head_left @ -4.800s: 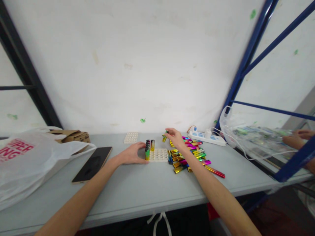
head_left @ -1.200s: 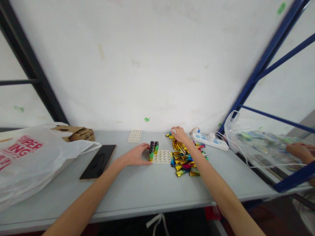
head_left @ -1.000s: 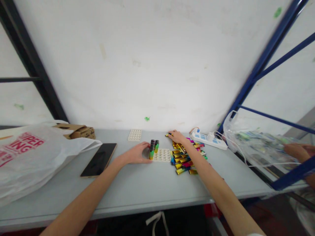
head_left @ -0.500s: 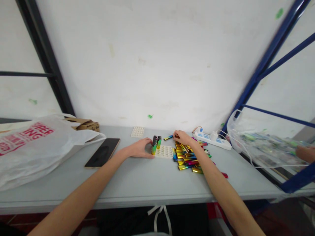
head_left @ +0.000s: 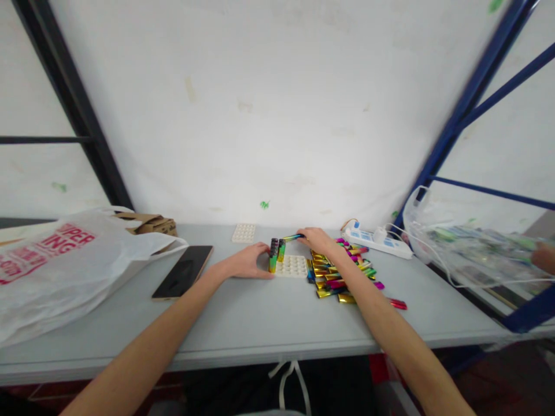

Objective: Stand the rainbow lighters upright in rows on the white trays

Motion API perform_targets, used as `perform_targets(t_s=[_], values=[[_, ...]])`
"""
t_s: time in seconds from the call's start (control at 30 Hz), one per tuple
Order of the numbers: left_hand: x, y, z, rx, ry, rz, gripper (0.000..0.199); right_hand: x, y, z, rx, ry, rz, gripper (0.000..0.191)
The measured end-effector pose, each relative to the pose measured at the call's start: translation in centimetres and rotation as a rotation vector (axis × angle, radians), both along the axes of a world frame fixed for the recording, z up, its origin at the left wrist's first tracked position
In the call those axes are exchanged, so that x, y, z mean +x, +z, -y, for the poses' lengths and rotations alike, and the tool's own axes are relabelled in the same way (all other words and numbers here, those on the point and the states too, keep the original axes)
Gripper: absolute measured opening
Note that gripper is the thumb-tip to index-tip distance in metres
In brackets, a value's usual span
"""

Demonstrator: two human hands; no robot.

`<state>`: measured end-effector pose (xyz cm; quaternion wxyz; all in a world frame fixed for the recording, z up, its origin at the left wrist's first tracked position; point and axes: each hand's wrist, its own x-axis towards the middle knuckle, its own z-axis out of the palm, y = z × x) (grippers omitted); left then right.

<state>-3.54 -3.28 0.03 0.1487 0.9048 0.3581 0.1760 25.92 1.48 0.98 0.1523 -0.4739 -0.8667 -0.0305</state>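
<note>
A white tray with round holes (head_left: 295, 266) lies on the table, and several lighters (head_left: 273, 257) with black tops and green-to-gold bodies stand upright at its left end. My left hand (head_left: 251, 262) curves around that end, its thumb at the near corner and its fingers behind the lighters, gripping the tray. Beyond the tray, my right hand (head_left: 318, 240) pinches one end of a blue-and-gold lighter (head_left: 292, 237), which points left toward the upright ones. A loose pile of shiny lighters (head_left: 329, 277), gold, pink, green and blue, lies partly under my right forearm.
Another white holed tray (head_left: 243, 233) lies near the wall. A phone (head_left: 184, 273) and a white plastic bag (head_left: 87, 260) are at left, with brown cardboard (head_left: 151, 224) behind. A power strip (head_left: 379, 242) stands back right. Beyond the blue frame (head_left: 455, 130), another person's hand (head_left: 544, 256) is near clear bags.
My right hand has moved slightly left from the pile and now pinches the lighter that lay loose behind the tray. My left hand stays at the tray. The view shifts slightly.
</note>
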Motion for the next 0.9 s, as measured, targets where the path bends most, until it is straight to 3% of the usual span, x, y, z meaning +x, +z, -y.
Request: perform_targets(t_s=[0.17,0.37,0.5,0.6,0.7,0.8,0.9], values=[[-0.1,0.0,0.0,0.001,0.009,-0.001,0.073,1.1,2.3,2.3,-0.018,0.087,-0.413,0.032],[-0.1,-0.1,-0.2,-0.006,0.007,-0.024,0.077,-0.2,2.6,3.3,-0.242,0.086,-1.044,0.041],[-0.1,-0.1,-0.1,-0.014,0.009,-0.02,0.078,-2.0,2.8,4.1,-0.458,0.224,-1.315,0.043],[-0.1,0.0,0.0,-0.024,0.019,-0.012,0.08,-3.3,3.2,5.4,-0.623,0.32,-1.362,0.042],[0.0,0.1,0.0,-0.033,0.027,-0.007,0.08,-4.6,3.1,6.4,-0.652,0.29,-1.329,0.04],[-0.1,0.0,-0.1,-0.025,0.012,0.0,0.078,-5.9,2.4,6.9,-0.557,0.169,-1.274,0.044],[-0.2,-0.2,-0.2,0.0,-0.01,0.013,0.075,-6.6,1.3,6.9,-0.338,0.08,-1.171,0.054]])
